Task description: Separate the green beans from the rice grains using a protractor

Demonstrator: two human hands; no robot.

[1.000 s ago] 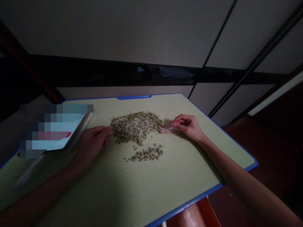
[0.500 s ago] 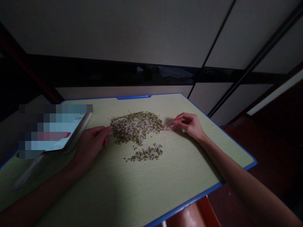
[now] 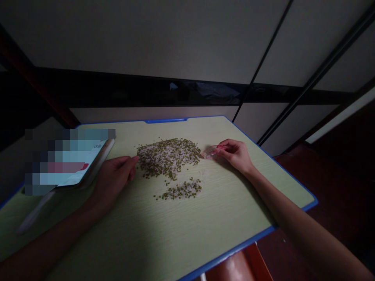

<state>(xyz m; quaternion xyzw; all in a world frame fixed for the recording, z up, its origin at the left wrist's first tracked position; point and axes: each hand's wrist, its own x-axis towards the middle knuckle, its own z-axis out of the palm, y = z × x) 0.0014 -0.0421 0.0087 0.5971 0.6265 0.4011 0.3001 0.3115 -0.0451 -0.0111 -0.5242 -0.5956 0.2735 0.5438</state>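
Note:
A large pile of green beans mixed with pale grains point(image 3: 168, 156) lies at the middle of the table. Nearer to me is a smaller heap of the same mix point(image 3: 183, 189). My right hand point(image 3: 233, 153) pinches a clear curved plastic piece with red marks point(image 3: 208, 152), shaped like a protractor, whose far end meets the pile's right edge. At the pile's left edge, my left hand point(image 3: 118, 171) rests with thumb and forefinger pressed together. Whatever those fingers hold, if anything, is too small to make out.
A lit phone or tablet point(image 3: 73, 168), partly pixelated, leans at the left with a pale strip point(image 3: 35, 212) below it. The table point(image 3: 234, 218) has a blue edge. Cabinet panels point(image 3: 146, 39) stand behind, and an orange-red object point(image 3: 240, 267) sits below the front edge.
My right hand has shifted slightly up and to the right with the plastic piece, whose tilt has varied. My left hand and both heaps look the same.

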